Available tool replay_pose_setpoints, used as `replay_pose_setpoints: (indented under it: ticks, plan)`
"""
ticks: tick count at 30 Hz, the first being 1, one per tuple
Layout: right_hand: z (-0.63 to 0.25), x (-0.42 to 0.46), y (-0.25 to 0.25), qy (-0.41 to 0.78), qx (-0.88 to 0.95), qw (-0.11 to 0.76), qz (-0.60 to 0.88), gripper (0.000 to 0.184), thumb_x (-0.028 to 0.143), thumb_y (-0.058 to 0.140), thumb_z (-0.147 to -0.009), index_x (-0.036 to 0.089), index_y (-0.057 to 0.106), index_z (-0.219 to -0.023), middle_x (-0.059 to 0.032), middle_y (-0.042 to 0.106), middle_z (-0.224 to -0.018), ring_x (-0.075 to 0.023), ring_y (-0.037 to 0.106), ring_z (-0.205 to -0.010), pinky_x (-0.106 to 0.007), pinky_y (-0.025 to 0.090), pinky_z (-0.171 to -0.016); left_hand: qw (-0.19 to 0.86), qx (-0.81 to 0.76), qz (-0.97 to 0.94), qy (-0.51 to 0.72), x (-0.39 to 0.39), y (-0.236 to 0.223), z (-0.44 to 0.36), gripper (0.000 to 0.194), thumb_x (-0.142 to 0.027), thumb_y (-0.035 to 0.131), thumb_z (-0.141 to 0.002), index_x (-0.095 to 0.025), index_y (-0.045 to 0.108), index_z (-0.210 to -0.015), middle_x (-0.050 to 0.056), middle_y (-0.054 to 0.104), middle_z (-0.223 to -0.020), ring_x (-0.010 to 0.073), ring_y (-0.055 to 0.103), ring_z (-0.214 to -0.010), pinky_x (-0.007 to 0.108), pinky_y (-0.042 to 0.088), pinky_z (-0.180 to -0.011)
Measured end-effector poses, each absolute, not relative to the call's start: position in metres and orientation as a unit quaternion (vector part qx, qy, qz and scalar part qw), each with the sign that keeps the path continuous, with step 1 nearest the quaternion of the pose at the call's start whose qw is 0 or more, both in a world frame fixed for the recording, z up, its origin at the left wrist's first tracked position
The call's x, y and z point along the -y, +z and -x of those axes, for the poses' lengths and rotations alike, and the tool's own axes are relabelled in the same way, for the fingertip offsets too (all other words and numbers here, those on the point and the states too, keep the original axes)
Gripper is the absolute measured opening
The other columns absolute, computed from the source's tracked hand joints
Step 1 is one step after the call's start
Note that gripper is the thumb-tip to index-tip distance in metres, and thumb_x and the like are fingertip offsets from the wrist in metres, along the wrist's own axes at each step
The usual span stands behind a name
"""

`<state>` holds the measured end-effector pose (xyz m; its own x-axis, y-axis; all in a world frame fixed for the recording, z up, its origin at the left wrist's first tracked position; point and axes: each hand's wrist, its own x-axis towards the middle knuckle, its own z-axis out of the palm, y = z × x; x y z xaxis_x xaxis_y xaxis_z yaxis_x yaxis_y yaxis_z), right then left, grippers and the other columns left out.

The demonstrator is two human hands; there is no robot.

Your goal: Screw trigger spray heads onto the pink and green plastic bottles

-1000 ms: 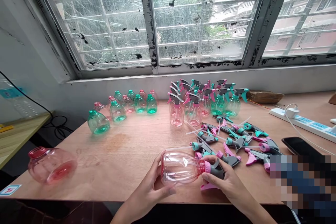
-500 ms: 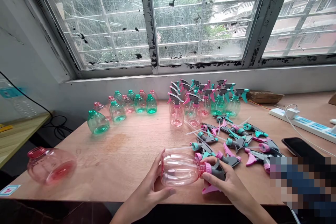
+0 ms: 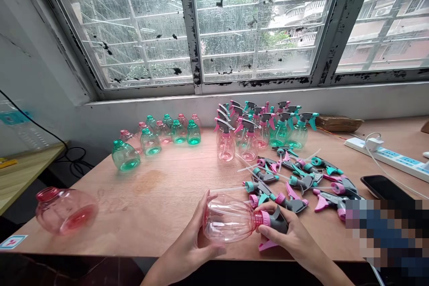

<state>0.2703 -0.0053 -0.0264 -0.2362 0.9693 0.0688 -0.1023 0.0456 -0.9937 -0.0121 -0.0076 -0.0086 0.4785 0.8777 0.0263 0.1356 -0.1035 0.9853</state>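
Left hand point(image 3: 193, 237): cupped around the base end of a clear pink bottle point(image 3: 226, 220), spread about as wide as the body, thumb on the near side, fingers up the far side.
Right hand point(image 3: 296, 233): bent around a grey spray head point(image 3: 279, 220), pinching near its pink collar point(image 3: 265, 219) between thumb and fingers, hardly any gap left.
Held bottle: tipped onto its side, base to the left, neck to the right, in front of the body at the near part of the wooden table point(image 3: 161, 214); spray head seated at the mouth; pink trigger point(image 3: 267, 245) pointing down below the right hand.
Loose spray heads point(image 3: 301, 182): heaped just beyond the right hand, pink-and-grey mixed with teal-and-grey, thin tubes lying crosswise.
Fitted bottles point(image 3: 225, 146): upright in a cluster behind the heap, pink and green, heads on.
Bare bottles point(image 3: 153, 144): pink and green, standing in a group farther left, without heads.
Lone pink bottle point(image 3: 67, 212): headless, well apart, near the left corner, beside a small card point(image 3: 13, 241).
Right side: dark phone point(image 3: 382, 187), white power strip point(image 3: 395, 159) with plug point(image 3: 373, 144); pixelated patch below.
Back: brown block point(image 3: 338, 124) against the wall, beneath a streaked window point(image 3: 254, 27).
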Motion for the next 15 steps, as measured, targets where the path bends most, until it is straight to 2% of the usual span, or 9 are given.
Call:
replay_pose_setpoints:
  ticks: [6,11,15]
  plan:
    - [-0.2692,0.0051,-0.0287,0.557,0.550,0.470,0.408,0.036,0.048,0.080,-0.080,0.019,0.065,-0.095,0.0021,0.065,-0.067,-0.0174,0.062,-0.059,-0.029,0.051,-0.059,0.558,-0.380,-0.660,0.330,0.0071,-0.0071,0.0127,0.099,-0.029,0.076,-0.089,-0.041,0.008,-0.160,0.003,0.014,-0.170,0.0318,0.018,-0.155,0.051,0.016,-0.127]
    - [-0.2683,0.0057,-0.0281,0.548,0.550,0.477,0.412,0.037,0.049,0.081,-0.078,0.019,0.067,-0.094,0.0021,0.065,-0.070,-0.0170,0.062,-0.059,-0.029,0.053,-0.058,0.542,-0.376,-0.674,0.332,0.0066,-0.0082,0.0131,0.099,-0.031,0.069,-0.094,-0.040,-0.004,-0.159,0.006,0.011,-0.171,0.0325,0.020,-0.154,0.053,0.009,-0.127]
    - [-0.2692,0.0060,-0.0273,0.559,0.547,0.473,0.405,0.036,0.048,0.080,-0.080,0.019,0.066,-0.096,0.0031,0.064,-0.067,-0.0167,0.063,-0.057,-0.029,0.053,-0.058,0.540,-0.383,-0.677,0.322,0.0084,-0.0072,0.0137,0.101,-0.031,0.069,-0.094,-0.040,-0.007,-0.159,0.005,0.009,-0.171,0.0318,0.017,-0.155,0.053,0.007,-0.127]
